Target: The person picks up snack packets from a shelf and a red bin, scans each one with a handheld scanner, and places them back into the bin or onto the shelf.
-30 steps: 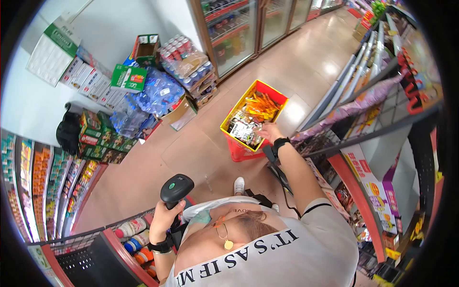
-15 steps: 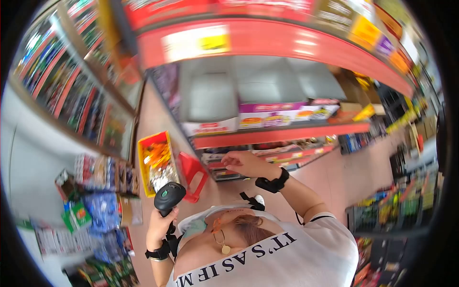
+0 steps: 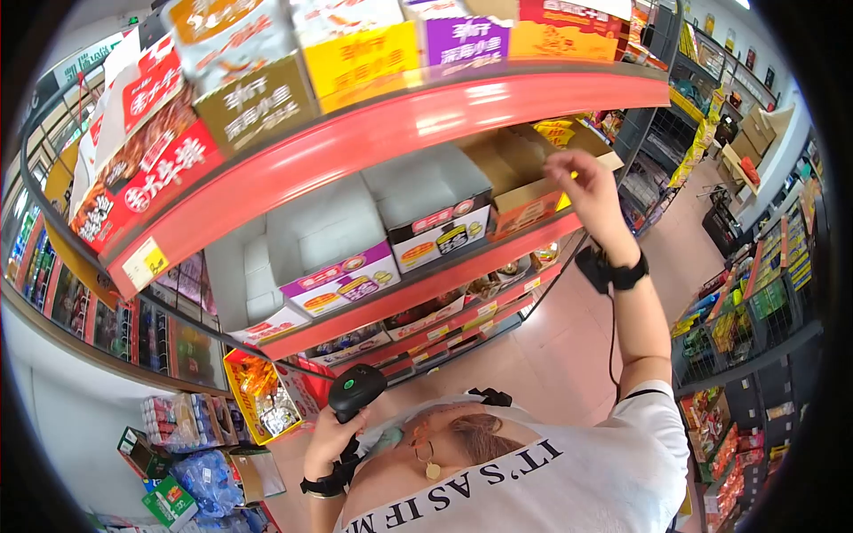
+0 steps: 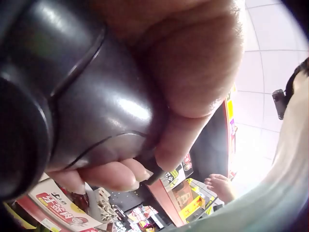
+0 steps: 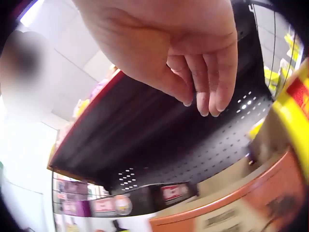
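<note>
My left hand [image 3: 330, 441] grips the handle of a black barcode scanner [image 3: 357, 389] low in front of my body. In the left wrist view the scanner [image 4: 106, 106] fills the near side, with fingers curled around it. My right hand [image 3: 591, 194] is raised at the front of a brown carton [image 3: 524, 219] on the middle shelf, fingers loosely bent. Nothing shows between those fingers in the right wrist view, where the hand [image 5: 193, 48] hangs above the orange carton front [image 5: 251, 198]. Yellow packets [image 3: 555, 133] lie at the carton's back.
Left of the carton stand open-topped display boxes [image 3: 333, 235] with grey insides. A red shelf edge [image 3: 391, 124] with boxed snacks [image 3: 360, 67] runs above them. A yellow-rimmed basket [image 3: 240, 397] of packets stands on the floor at left, near wrapped bottles [image 3: 206, 480].
My view has swung right from the floor basket to the shelf. The right hand has left the basket's packets and risen to the brown carton. My left hand still holds the scanner.
</note>
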Motion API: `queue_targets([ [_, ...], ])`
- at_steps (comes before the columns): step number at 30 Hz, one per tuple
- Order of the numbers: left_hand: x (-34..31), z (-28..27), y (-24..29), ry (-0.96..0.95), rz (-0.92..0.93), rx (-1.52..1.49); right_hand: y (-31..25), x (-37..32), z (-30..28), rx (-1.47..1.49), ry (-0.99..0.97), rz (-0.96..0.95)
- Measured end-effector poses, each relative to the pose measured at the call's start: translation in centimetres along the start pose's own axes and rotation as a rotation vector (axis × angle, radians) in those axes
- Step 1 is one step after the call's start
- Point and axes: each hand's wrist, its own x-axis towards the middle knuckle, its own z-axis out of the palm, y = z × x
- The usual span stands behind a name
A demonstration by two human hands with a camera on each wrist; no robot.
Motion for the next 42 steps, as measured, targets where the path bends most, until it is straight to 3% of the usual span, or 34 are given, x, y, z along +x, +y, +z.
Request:
queue_targets([
  [4, 1.6, 3.0, -1.1, 0.053, 0.066, -0.076, 6.0, 5.0, -5.9, -0.282, 0.05, 0.085],
  [6, 1.6, 4.9, -0.6, 0.102, 0.113, -0.084, 8.7, 7.1, -7.9, -0.487, -0.021, -0.001],
  [12, 2.5, 8.3, -2.1, 0.106, 0.054, -0.106, 13.9, 10.9, -8.9, -0.547, -0.19, 0.064],
  [14, 2.8, 9.2, -2.0, 0.116, 0.048, -0.146, 17.5, 11.7, -8.6, -0.389, -0.231, 0.043],
  [15, 2.8, 9.7, -1.7, 0.121, 0.065, -0.162, 15.7, 11.3, -8.2, -0.364, -0.26, 0.157],
  [18, 2.5, 10.8, -0.9, 0.157, 0.079, -0.179, 15.2, 10.9, -7.6, -0.627, -0.223, 0.06],
  [22, 2.4, 11.5, -0.4, 0.197, 0.057, -0.154, 12.9, 10.5, -7.6, -0.695, -0.318, 0.136],
  [24, 2.5, 11.7, -0.4, 0.189, 0.057, -0.148, 12.9, 10.4, -7.5, -0.791, -0.305, 0.038],
  [28, 2.6, 12.0, -0.8, 0.182, 0.031, -0.159, 14.4, 11.0, -7.7, -0.739, -0.391, 0.098],
  [31, 2.2, 12.7, 0.0, 0.214, 0.058, -0.157, 14.1, 10.5, -7.8, -0.668, -0.386, 0.013],
  [34, 2.0, 12.8, -0.1, 0.228, 0.046, -0.135, 14.2, 10.3, -7.7, -0.69, -0.313, -0.044],
  [36, 1.9, 12.6, -0.6, 0.233, 0.061, -0.138, 14.4, 9.8, -7.4, -0.719, -0.004, -0.23],
  [38, 1.7, 12.7, -0.4, 0.227, 0.04, -0.143, 14.1, 9.4, -7.4, -0.735, 0.081, -0.183],
  [42, 1.7, 12.9, 0.0, 0.222, 0.066, -0.139, 11.6, 7.5, -7.8, -0.389, 0.379, -0.199],
])
